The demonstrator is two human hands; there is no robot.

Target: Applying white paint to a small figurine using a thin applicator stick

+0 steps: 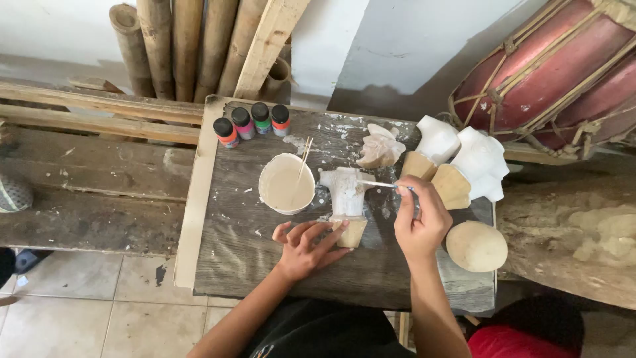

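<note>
I see my left hand [306, 246] lying flat on the worktop [252, 258], fingers spread loosely, its fingertips pressed against the bare wooden base of the small carved figure [346, 199], which lies near the middle of the board, just right of the cup of white paint [286, 183]. That grip is a brace and does not close around anything. My right hand [420, 222] is closed in a pinch on a thin brush [384, 185], whose tip touches the figure's white-coated body.

I judge the figure to be light, stiff carved wood, wet and a bit slippery where painted, so the bare base is the place to hold it.

Counting: four small paint bottles [252, 122] in a row at the far left edge, one cup with one stick in it, two more white-coated carvings [464, 159] at the far right, one unpainted carving [379, 151] beyond the figure, and one round wooden piece [476, 246] near right.
</note>
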